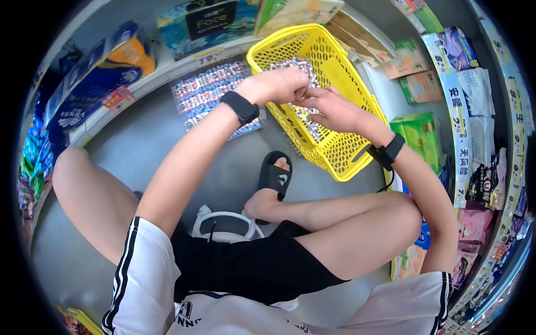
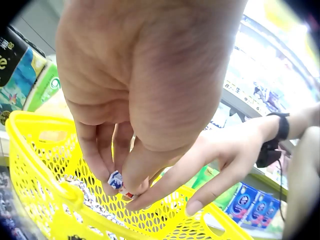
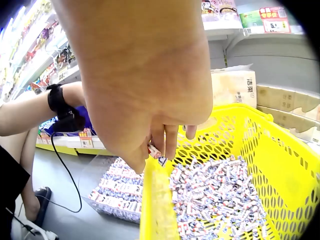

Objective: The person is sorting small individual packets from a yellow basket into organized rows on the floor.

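Note:
In the head view my left hand [image 1: 276, 85] and right hand [image 1: 338, 109] meet over a yellow plastic basket [image 1: 349, 162]. My left thumb and fingers pinch a small twist-wrapped candy [image 2: 115, 180] in white, blue and red. The right hand's extended index fingertip comes right up to the candy, while its thumb stands apart below, as the left wrist view shows. Many similar loose candies [image 3: 215, 192] cover the basket's floor. Beside the basket lies a clear plastic box [image 1: 187, 103] filled with rows of the same candies. In the right wrist view the left hand's fingers are hidden.
Shelves with tissue packs surround the basket, including a dark Face pack [image 1: 209, 22] behind and a green pack [image 1: 419, 137] at right. A price-tag strip [image 1: 455, 111] runs along the right shelf. Below are a slippered foot [image 1: 276, 176] and a white rounded frame [image 1: 223, 218].

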Demonstrator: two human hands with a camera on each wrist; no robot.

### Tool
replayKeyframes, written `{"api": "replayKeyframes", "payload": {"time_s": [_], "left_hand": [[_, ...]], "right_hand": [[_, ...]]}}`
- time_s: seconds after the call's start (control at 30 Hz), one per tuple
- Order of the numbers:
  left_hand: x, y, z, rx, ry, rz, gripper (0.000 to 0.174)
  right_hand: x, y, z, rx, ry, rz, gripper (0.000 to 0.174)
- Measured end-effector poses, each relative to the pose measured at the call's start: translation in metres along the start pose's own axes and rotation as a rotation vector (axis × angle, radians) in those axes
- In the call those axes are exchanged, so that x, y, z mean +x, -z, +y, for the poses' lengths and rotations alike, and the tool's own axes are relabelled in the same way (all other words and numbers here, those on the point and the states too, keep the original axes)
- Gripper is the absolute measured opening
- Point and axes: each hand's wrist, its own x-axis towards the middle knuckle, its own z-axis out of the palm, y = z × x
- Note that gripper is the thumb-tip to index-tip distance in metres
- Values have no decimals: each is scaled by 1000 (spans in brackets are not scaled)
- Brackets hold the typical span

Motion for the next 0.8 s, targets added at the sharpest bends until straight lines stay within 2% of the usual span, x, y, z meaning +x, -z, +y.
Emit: {"api": "replayKeyframes", "payload": {"time_s": [0.13, 0.2, 0.27, 0.33, 0.37, 0.4, 0.47, 0.53, 0.63, 0.8], "left_hand": [[-42, 34, -9, 13, -8, 44, 6], [-61, 42, -8, -97, -38, 84, 6], [-89, 44, -22, -172, 17, 72, 13], [-110, 44, -32, -236, 42, 74, 14], [-118, 44, -37, -237, 42, 76, 14], [-120, 44, -41, -206, 56, 85, 14], [-136, 47, -52, -175, 77, 103, 14], [-143, 46, -56, -208, 97, 85, 14], [-160, 44, -63, -263, 198, 109, 17], [-183, 26, -85, -226, 231, 151, 16]], "right_hand": [[28, 16, -32, 18, 18, 62, 46], [36, 17, -36, 107, 82, 129, 43], [55, 20, -49, 178, 58, 126, 39], [72, 14, -62, 295, -41, 265, 33], [81, 11, -71, 340, -92, 286, 21], [87, 9, -77, 340, -92, 286, 21], [103, 8, -97, 303, -229, 168, 29], [110, 4, -102, 288, -236, 189, 22], [130, -15, -111, 390, -196, 342, 7], [157, -26, -117, 355, -345, 381, 10]]}}
